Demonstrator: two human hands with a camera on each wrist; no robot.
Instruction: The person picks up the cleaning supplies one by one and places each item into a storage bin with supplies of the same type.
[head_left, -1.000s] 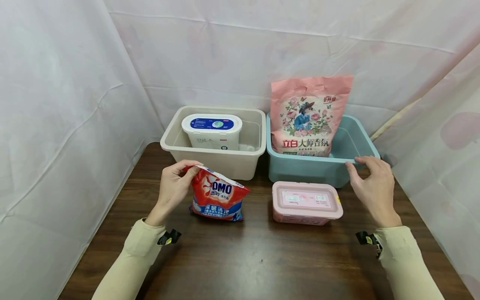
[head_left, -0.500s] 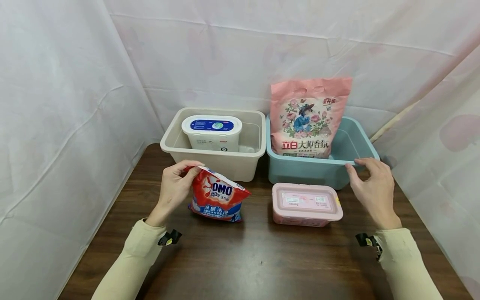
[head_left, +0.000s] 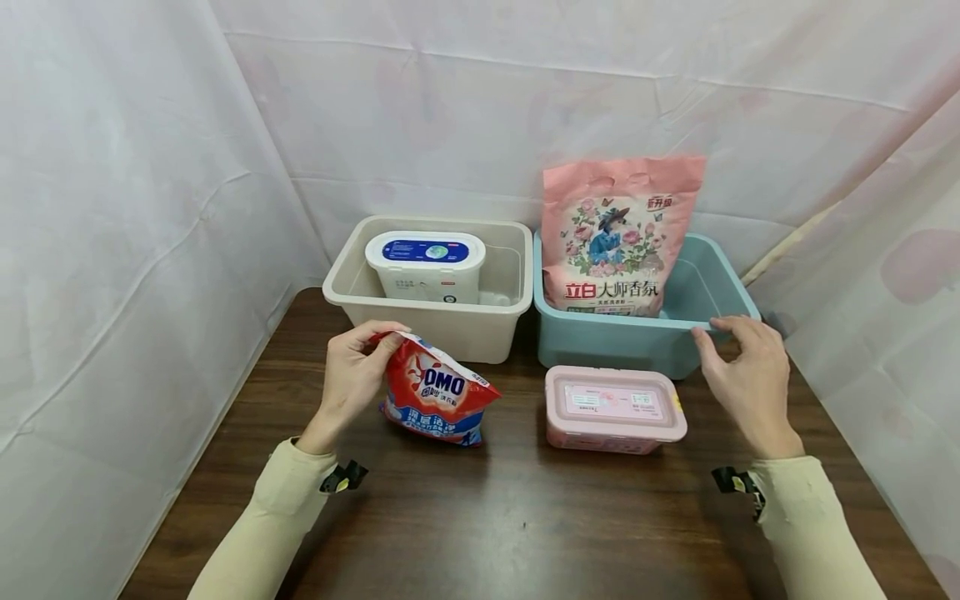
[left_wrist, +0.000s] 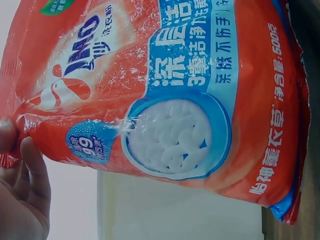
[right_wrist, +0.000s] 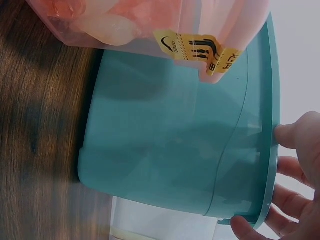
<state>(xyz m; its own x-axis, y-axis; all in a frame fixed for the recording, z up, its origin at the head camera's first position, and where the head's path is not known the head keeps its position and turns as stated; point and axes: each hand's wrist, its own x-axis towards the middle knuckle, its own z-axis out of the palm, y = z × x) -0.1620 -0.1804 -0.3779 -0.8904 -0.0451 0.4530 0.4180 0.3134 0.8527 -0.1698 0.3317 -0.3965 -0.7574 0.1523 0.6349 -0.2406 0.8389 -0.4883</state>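
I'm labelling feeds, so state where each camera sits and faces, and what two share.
Head: on the head, facing forward and down at the table; left hand, right hand and sleeves show.
Left wrist: worn there, facing the OMO laundry powder bag; left-hand fingers show.
Right wrist: worn there, facing the teal storage bin and pink tub; right-hand fingers show.
Shared: head and right wrist both show the bin and tub.
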